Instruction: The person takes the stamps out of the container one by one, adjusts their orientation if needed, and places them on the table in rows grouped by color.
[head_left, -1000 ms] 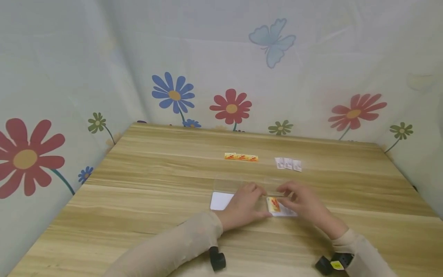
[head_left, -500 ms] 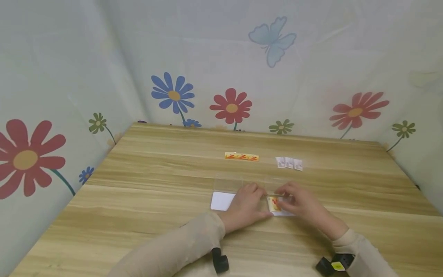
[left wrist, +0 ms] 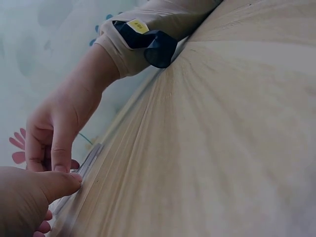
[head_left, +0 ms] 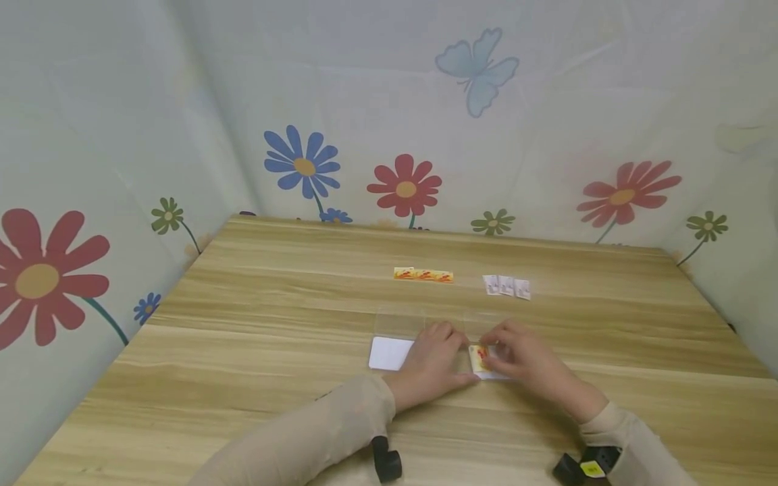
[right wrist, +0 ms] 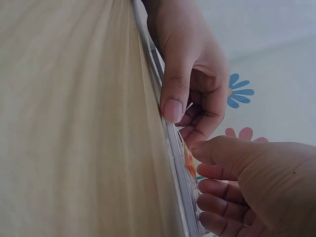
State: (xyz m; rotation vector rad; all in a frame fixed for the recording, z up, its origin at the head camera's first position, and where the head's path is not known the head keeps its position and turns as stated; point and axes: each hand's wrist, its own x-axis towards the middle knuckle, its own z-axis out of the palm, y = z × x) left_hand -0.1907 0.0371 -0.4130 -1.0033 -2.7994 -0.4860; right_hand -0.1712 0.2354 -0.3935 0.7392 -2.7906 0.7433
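Note:
A small yellow-and-red card (head_left: 478, 358) lies on the left part of a white card (head_left: 498, 375) in a clear open case (head_left: 484, 322). My left hand (head_left: 433, 361) rests at that case's left edge, thumb and fingers on its rim. My right hand (head_left: 530, 361) bends over the case, its thumb on the yellow-and-red card, as the right wrist view also shows with the card (right wrist: 189, 162) under the thumb. In the left wrist view the right hand (left wrist: 64, 118) stands beside the left thumb (left wrist: 59, 185).
Another clear case with a white card (head_left: 389, 353) lies left, partly behind my left hand. Further back on the wooden table (head_left: 273, 283) lie a row of yellow-and-red cards (head_left: 423, 275) and several pale cards (head_left: 506, 286). A flowered curtain (head_left: 340, 94) stands behind.
My right hand has shifted slightly left, its thumb moving further over the yellow-and-red card and covering more of it. My left hand has stayed at the case's edge.

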